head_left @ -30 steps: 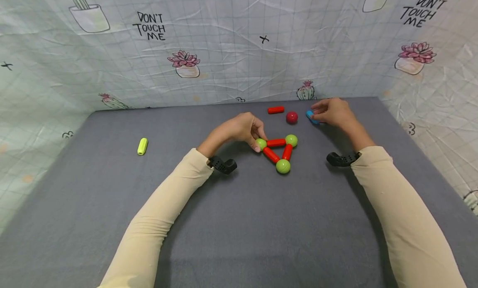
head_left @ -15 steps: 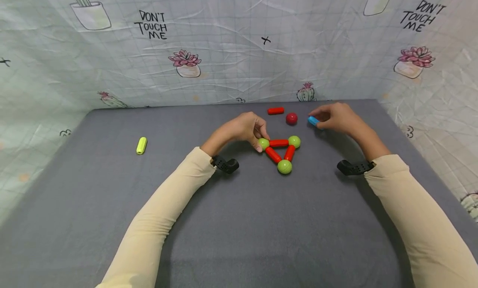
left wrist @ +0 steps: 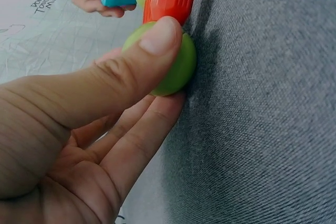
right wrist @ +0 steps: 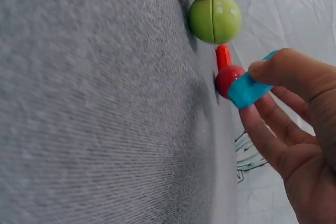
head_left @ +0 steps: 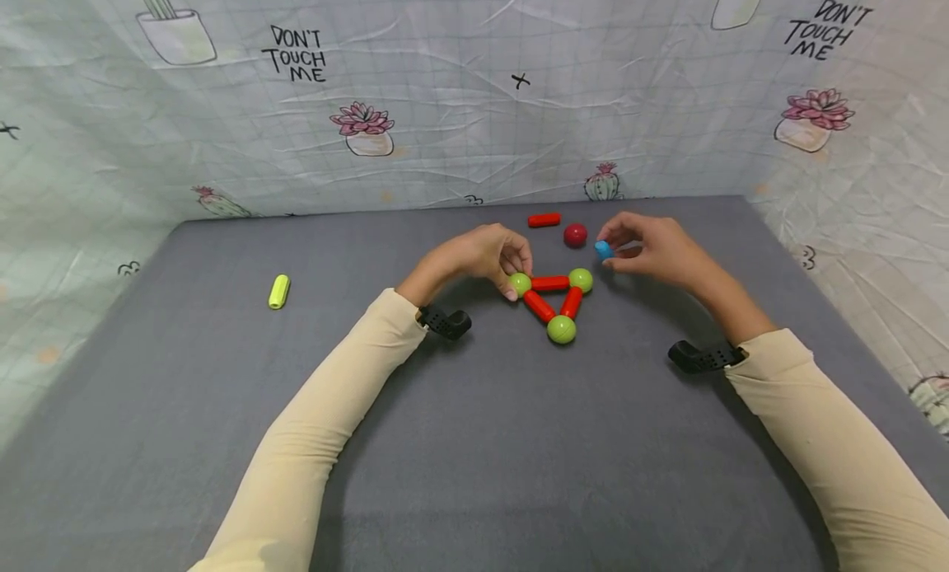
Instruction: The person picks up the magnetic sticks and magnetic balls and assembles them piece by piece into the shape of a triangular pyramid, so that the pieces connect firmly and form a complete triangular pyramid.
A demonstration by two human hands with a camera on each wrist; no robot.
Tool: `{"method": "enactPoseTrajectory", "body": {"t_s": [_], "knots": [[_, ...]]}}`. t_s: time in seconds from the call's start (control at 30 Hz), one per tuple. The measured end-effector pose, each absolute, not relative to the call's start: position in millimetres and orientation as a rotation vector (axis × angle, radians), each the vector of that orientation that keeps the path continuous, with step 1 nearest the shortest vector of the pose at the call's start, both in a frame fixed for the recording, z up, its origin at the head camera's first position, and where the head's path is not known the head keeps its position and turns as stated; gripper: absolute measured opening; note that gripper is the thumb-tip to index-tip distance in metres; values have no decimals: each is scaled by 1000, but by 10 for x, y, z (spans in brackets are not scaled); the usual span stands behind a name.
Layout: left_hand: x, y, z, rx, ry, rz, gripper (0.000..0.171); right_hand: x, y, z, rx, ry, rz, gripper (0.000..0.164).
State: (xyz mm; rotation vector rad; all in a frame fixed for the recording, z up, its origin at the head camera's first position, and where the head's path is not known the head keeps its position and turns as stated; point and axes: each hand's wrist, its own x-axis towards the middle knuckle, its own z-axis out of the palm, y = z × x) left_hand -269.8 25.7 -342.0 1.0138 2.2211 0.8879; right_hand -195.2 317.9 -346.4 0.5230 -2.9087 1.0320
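A flat triangle of three red rods (head_left: pixel 550 283) joined by three green balls (head_left: pixel 562 330) lies on the grey table. My left hand (head_left: pixel 485 257) pinches the triangle's left green ball (left wrist: pixel 181 66) between thumb and fingers. Just beyond the triangle's right corner, my right hand (head_left: pixel 652 246) holds a short blue rod (right wrist: pixel 249 90) between thumb and fingertips, raised over the tabletop. In the right wrist view the blue rod overlaps a red ball (right wrist: pixel 226 80) lying behind it.
Behind the triangle lie a loose red rod (head_left: pixel 544 220) and the red ball (head_left: pixel 575 235). Far to the left is a yellow rod (head_left: pixel 278 292). A printed cloth (head_left: pixel 445 102) hangs along the table's (head_left: pixel 474 440) back edge.
My right hand has lifted the blue rod from the table, turned it, and brought it left and nearer toward the triangle. The left hand stays on its green ball.
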Motion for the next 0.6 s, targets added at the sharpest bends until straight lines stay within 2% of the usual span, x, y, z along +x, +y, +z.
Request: {"method": "enactPoseTrajectory", "body": {"t_s": [0.6], "knots": [[-2726,191,-3501,934,2119,1033,39,-1785,3053,-3441,642,-2787,1077,33]]}}
